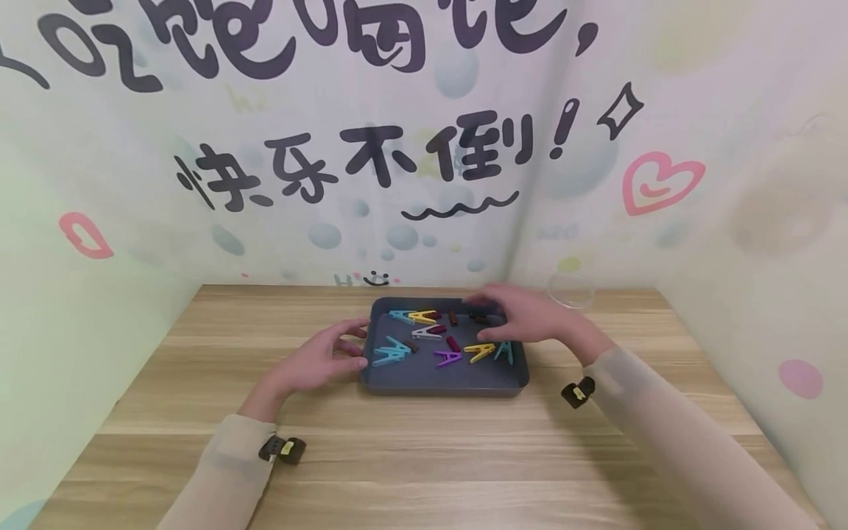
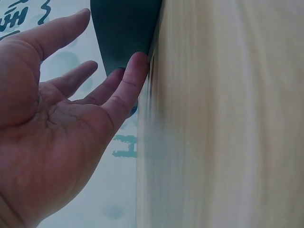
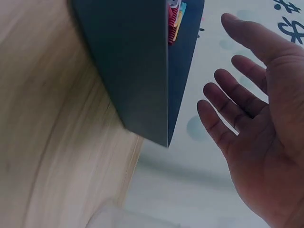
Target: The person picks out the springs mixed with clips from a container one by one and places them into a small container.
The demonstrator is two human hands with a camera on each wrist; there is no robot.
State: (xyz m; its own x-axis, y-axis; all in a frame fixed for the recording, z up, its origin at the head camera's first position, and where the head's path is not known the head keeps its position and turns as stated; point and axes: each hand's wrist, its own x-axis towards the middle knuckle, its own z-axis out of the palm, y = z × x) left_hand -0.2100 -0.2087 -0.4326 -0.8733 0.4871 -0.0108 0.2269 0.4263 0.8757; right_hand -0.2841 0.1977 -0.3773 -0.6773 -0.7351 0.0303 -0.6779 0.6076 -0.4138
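Note:
A dark grey tray [image 1: 424,375] lies on the wooden table, holding several plastic clothespins. Two light blue clothespins [image 1: 391,356] sit at its left, and a purple clothespin [image 1: 447,358] is near the front. To the right are a yellow clothespin [image 1: 480,352] and a teal clothespin [image 1: 505,352]. Small dark red pieces [image 1: 453,344] lie among them. My left hand [image 1: 321,358] is at the tray's left side, fingers spread and fingertips right at the wall. Over the tray's right end is my right hand [image 1: 530,313], its palm empty and fingers loosely extended in the right wrist view.
A clear round container [image 1: 571,291] stands at the table's back edge, right of the tray. Behind the table [image 1: 424,456] rises a printed white wall cloth [image 1: 371,235], with more pale wall at both sides.

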